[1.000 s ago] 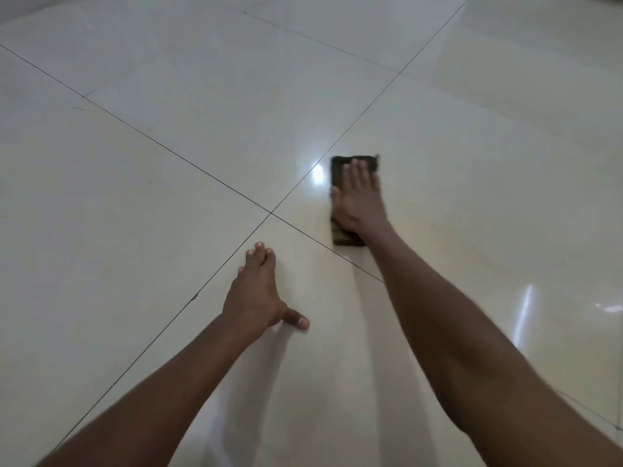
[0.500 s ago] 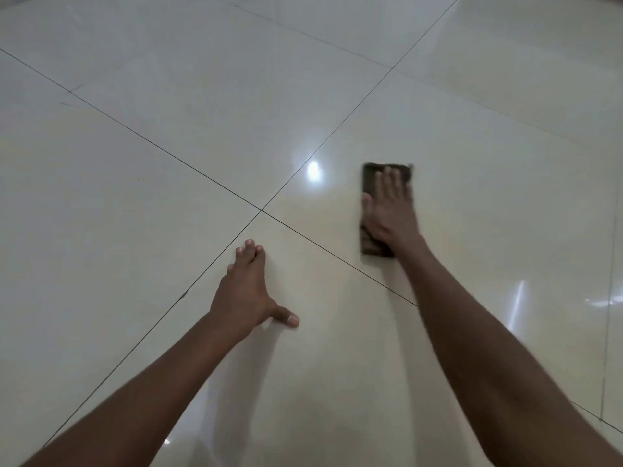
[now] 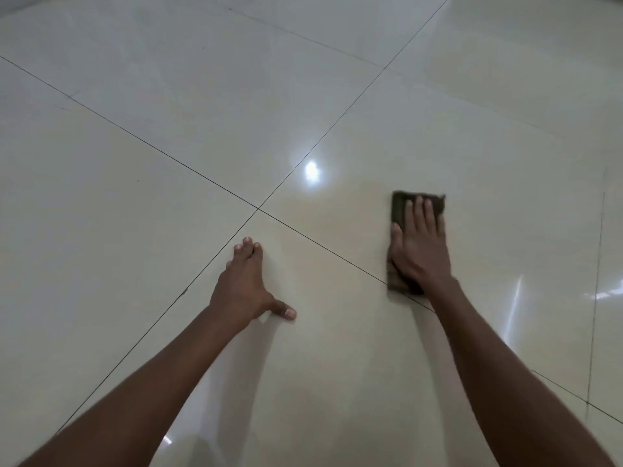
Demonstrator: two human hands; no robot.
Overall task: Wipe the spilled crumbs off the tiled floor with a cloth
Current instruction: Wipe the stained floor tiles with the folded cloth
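Plainly the wiping itself is in hand: the right hand [image 3: 419,251] lies flat on a dark folded cloth [image 3: 399,205], fingers straight and close together, pressing it onto the glossy cream tiled floor [image 3: 168,136] rather than gripping it. The cloth sits right of the spot where four tiles meet, on the far-right tile, with its near end lying over the grout line [image 3: 320,242] that runs toward the near right. It is a narrow rectangle whose long axis runs near to far, in line with the forearm, its far short edge showing beyond the fingertips and its left long edge showing beside the thumb. The left hand [image 3: 244,288] rests on the near tile, well apart from the cloth, palm down with fingers straight and together and the thumb splayed out to the right; it looks to be bracing the body. No crumbs can be made out on the floor, which is too shiny and blurred to tell, so how much is left cannot be judged. The next move probably calls for steady downward pressure and a sideways sweep with the cloth kept flat and broadside, so that crumbs gather along its long edge instead of slipping past its ends.
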